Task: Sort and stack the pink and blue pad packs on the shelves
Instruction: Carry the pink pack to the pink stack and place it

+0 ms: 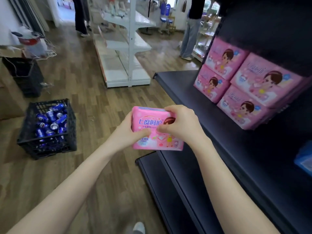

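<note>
I hold one pink pad pack [148, 123] in front of me, above the front edge of the black shelf [182, 92]. My left hand [130, 132] grips its left side with the thumb on the front. My right hand [181, 123] grips its top right, fingers curled over the upper edge. Several pink packs [244, 85] stand stacked in two layers on the shelf at the right. A blue pack [303, 157] shows at the right edge on a lower shelf.
A black crate [49, 129] full of blue cans sits on the wooden floor at the left, with another black crate [25, 75] behind it. A white shelf unit [125, 48] stands ahead. Two people stand farther back. A lower black shelf [168, 191] juts out near my legs.
</note>
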The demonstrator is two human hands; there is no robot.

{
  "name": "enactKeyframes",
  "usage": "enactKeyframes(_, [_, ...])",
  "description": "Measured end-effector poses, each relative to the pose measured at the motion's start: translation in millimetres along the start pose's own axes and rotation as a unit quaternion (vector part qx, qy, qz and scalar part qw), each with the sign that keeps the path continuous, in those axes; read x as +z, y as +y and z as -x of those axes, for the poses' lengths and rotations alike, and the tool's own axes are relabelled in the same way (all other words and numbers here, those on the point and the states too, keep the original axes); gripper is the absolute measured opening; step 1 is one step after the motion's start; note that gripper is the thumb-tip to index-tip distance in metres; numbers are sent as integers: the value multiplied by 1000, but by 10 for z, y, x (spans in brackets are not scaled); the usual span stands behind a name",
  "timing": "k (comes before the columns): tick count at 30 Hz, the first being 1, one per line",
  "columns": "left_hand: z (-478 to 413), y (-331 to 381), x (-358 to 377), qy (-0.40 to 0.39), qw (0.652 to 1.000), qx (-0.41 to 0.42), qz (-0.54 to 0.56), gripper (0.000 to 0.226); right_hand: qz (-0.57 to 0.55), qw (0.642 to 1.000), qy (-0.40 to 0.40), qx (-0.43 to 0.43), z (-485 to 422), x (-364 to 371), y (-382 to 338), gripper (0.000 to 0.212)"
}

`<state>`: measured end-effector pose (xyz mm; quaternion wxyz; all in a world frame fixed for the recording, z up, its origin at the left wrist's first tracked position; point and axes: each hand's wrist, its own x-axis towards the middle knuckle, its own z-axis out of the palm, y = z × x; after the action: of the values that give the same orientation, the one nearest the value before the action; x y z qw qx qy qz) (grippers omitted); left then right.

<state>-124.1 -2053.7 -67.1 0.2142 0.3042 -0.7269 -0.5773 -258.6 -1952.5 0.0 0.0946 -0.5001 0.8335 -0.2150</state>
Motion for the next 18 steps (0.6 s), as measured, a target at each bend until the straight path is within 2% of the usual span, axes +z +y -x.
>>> enactKeyframes(3, [-422,190,11,-7,1000,29,1,63,5,999,30,10,-297,-242,58,62])
enactKeyframes(5, [-661,291,35,4,999,52,7,72,4,998,58,12,-456,-378,104,71])
enactKeyframes(8, [-997,410,82,13,995,100,24,76,2,993,116,14,-647,-507,191,62])
enactKeyframes(11, [-1309,489,155,-9,992,121,31,77,13,988,151,34,-803,-571,316,53])
enactKeyframes(15, [-1695,566,288,-67,988,136,35,78,20,980,184,74,-988,-613,491,46])
enactKeyframes(18, [-1982,613,402,-124,980,154,30,75,32,971,210,107,-1072,-630,625,48])
